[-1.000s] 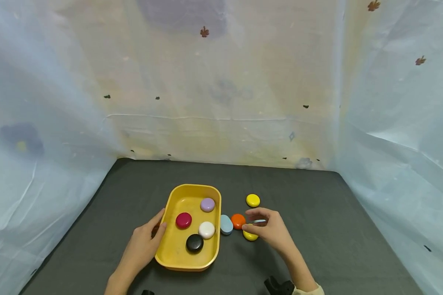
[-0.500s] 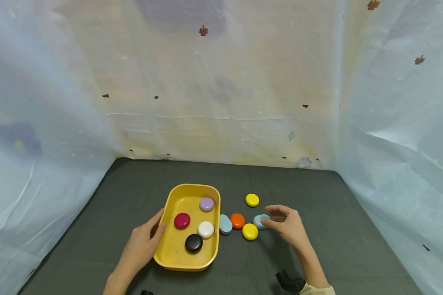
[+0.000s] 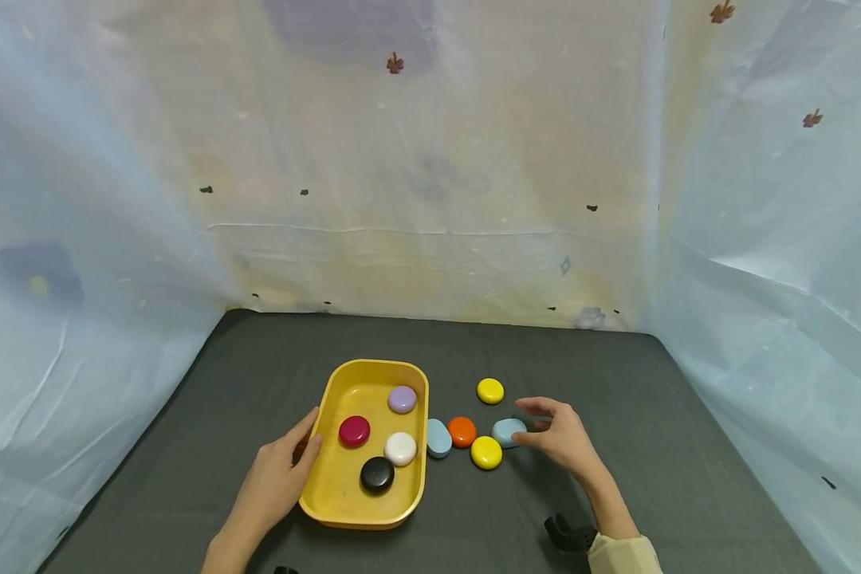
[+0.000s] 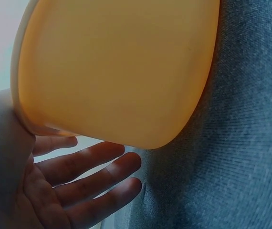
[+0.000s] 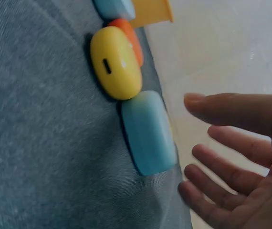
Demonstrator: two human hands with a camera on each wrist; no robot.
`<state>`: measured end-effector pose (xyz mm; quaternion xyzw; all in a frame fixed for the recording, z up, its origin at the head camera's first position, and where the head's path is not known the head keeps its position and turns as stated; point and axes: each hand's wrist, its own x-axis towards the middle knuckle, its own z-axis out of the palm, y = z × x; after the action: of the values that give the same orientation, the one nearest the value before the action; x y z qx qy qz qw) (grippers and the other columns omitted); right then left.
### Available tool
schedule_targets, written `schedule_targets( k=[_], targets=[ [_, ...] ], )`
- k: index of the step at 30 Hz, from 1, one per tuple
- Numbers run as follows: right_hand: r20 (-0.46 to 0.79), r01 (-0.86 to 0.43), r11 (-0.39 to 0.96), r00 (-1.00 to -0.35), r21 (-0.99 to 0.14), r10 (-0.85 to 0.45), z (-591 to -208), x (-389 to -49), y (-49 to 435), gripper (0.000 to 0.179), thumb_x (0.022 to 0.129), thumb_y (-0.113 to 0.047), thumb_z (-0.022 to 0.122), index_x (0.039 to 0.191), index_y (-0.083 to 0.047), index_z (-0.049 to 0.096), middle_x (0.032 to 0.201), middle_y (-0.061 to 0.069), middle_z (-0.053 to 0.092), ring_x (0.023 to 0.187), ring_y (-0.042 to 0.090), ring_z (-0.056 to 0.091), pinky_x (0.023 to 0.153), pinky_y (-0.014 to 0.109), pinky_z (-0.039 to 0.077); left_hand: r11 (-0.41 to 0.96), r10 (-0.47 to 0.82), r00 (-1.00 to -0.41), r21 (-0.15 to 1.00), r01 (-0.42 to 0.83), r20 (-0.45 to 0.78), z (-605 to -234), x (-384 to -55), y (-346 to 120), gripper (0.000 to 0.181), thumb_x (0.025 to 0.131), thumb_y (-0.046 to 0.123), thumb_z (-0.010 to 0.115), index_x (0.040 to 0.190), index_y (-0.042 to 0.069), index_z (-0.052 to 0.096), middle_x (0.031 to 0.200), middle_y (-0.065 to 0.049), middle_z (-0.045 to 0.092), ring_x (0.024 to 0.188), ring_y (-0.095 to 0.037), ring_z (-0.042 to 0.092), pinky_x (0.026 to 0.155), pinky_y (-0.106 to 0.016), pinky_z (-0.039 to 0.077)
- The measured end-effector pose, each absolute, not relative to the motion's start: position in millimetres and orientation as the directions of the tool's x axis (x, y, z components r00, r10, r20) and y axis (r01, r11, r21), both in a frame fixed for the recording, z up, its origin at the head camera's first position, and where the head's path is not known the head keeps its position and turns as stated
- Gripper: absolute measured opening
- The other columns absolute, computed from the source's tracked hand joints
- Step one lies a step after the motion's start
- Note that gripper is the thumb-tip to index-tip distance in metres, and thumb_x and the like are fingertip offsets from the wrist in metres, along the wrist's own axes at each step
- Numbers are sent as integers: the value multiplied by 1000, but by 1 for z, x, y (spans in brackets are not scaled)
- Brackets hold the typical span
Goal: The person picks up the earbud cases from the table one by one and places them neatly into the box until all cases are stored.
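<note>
My left hand [image 3: 276, 478] lies along the left side of a yellow tray [image 3: 323, 494], thumb and index fingertips at its rim. In the left wrist view the fingers are spread and fairly straight beside the tray wall [image 4: 117, 76]. My right hand [image 3: 563, 438] hovers with parted fingers at the right end of a light blue rounded piece [image 3: 508, 432]. The right wrist view shows thumb and fingers apart, with nothing between them, next to that blue piece [image 5: 149, 133]. A yellow rounded piece [image 3: 486, 453] with a dark slot in its side sits against it.
Inside the tray lie a lilac piece [image 3: 402, 399], a crimson one [image 3: 355, 431], a white one [image 3: 400, 449] and a black one [image 3: 377, 475]. Right of the tray are another light blue piece [image 3: 439, 438], an orange one [image 3: 462, 431] and a second yellow one [image 3: 491, 391]. Plastic sheeting [image 3: 430, 159] encloses the dark table.
My right hand has shifted right, off the near yellow piece, and its thumb has drawn back from the right light blue piece. The left hand and tray stay put.
</note>
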<state>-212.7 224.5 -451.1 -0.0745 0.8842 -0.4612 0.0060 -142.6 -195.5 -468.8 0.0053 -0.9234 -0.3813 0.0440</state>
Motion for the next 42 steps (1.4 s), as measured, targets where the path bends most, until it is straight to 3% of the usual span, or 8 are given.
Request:
schedule_targets(
  k=[14, 21, 31, 42],
  targets=[
    [76, -223, 552, -958, -803, -277, -462, -224, 223, 57, 73, -7, 88, 125, -2, 65, 126, 16, 60, 111, 36, 59, 91, 47, 51, 699, -49, -997, 715, 13, 66, -468, -143, -194, 54, 103, 31, 53, 153, 14, 38, 128, -9, 62, 108, -23, 60, 94, -49, 48],
    [79, -258, 568, -944, -781, -320, -470, -228, 225, 55, 73, -10, 88, 122, -2, 67, 123, 15, 62, 101, 31, 62, 80, 40, 54, 702, -56, -997, 712, 2, 57, -467, -143, -194, 55, 103, 31, 53, 153, 15, 38, 130, -10, 61, 111, -24, 59, 96, -49, 47],
    [66, -262, 604, -943, -752, -327, -470, -229, 223, 52, 69, -7, 89, 118, -3, 69, 117, 11, 64, 91, 22, 61, 75, 37, 51, 706, -54, -998, 708, -6, 45, -466, -144, -193, 56, 103, 33, 52, 154, 14, 37, 136, -13, 57, 117, -27, 57, 98, -52, 44],
    [41, -231, 627, -952, -744, -302, -473, -229, 223, 49, 67, 3, 87, 113, -5, 73, 111, 7, 67, 89, 22, 61, 75, 37, 51, 713, -55, -997, 701, 0, 55, -466, -142, -193, 55, 103, 31, 54, 153, 13, 39, 131, -12, 60, 109, -24, 59, 95, -50, 47]
  ],
)
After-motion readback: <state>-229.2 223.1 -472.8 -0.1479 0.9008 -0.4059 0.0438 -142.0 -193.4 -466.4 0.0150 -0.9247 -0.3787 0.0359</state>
